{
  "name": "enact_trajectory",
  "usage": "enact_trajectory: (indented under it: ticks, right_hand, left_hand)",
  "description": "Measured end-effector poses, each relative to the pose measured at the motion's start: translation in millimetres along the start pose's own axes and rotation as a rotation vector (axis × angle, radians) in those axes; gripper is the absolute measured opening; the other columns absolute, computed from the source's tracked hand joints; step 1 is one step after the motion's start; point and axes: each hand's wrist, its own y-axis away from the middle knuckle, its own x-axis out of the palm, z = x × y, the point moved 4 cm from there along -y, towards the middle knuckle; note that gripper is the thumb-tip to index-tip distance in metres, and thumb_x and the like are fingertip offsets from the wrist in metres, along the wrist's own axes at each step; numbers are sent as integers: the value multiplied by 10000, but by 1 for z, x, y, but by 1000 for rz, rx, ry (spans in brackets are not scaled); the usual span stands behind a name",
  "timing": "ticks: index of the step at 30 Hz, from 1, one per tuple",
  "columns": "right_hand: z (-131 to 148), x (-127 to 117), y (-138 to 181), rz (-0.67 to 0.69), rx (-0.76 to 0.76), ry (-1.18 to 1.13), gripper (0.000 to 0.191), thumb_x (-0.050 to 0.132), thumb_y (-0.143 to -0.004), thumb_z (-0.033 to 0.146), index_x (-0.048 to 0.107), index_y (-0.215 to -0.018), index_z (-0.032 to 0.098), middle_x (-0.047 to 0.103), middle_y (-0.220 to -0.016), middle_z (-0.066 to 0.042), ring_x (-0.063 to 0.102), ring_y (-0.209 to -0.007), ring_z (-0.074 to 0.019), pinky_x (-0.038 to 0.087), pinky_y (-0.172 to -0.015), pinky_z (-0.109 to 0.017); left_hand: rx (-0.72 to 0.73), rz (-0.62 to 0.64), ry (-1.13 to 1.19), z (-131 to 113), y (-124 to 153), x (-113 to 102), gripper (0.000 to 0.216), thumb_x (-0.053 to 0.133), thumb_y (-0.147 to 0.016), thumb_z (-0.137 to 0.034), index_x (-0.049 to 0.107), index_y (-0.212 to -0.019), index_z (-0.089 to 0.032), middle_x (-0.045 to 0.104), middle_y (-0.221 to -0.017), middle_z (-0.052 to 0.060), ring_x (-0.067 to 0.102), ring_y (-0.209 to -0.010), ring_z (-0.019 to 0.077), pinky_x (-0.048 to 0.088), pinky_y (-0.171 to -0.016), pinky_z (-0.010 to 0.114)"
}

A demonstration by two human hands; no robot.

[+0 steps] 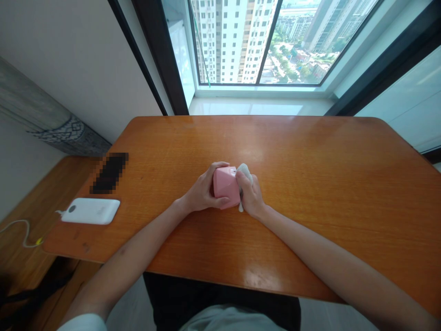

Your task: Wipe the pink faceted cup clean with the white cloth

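A small pink box-like object (226, 187) with faceted sides is held over the middle of the wooden table (310, 184). My left hand (206, 189) grips it from the left, fingers on its far side and thumb on its near side. My right hand (252, 194) is closed on a whitish cloth (244, 171) and presses it against the right side of the pink object. One end of the cloth sticks out above the thumb, and another bit hangs below the hand. Part of the cloth is hidden by my fingers. What kind of object the pink thing is, I cannot tell.
On the table's left side lies a white power bank (93, 211) with a cable (27, 234) running off the edge. A dark pixelated rectangle (109, 173) is behind it. Beyond the far table edge is a window (262, 46); a grey curtain (58, 115) hangs at left.
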Motion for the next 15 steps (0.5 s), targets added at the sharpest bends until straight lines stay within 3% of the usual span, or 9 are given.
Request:
enact_trajectory:
  ticks: [3, 7, 10, 15]
  right_hand:
    - [1, 0, -1, 4, -20, 0, 714, 526, -989, 846, 501, -601, 246, 468, -428, 32, 443, -372, -111, 299, -360, -236]
    - [2, 1, -1, -10, -52, 8, 719, 534, -989, 841, 468, -591, 244, 445, -459, 39, 405, -415, -97, 279, -392, -233]
    - [1, 1, -1, -13, -59, 15, 701, 534, -999, 820, 466, -604, 245, 438, -476, 41, 393, -446, -98, 282, -411, -232]
    - [0, 0, -1, -19, -42, 6, 662, 536, -1016, 786, 440, -635, 253, 437, -465, 45, 380, -431, -104, 275, -406, -239]
  left_hand:
    - [54, 0, 0, -3, 0, 0, 1042, 843, -812, -789, 415, -1616, -285, 603, -1524, 169, 694, -1255, 343, 613, -1047, 508]
    - [241, -17, -93, -12, -1, -3, 1023, 836, -872, -734, 373, -1681, -313, 497, -1658, 189, 523, -1536, 416, 497, -1251, 639]
    - [345, -2, -183, -18, -2, -5, 971, 817, -913, -697, 371, -1695, -332, 468, -1686, 188, 485, -1579, 417, 497, -1254, 666]
    - [464, 24, -391, -23, 0, -8, 1124, 860, -849, -746, 313, -1736, -325, 471, -1681, 211, 524, -1552, 420, 550, -1211, 649]
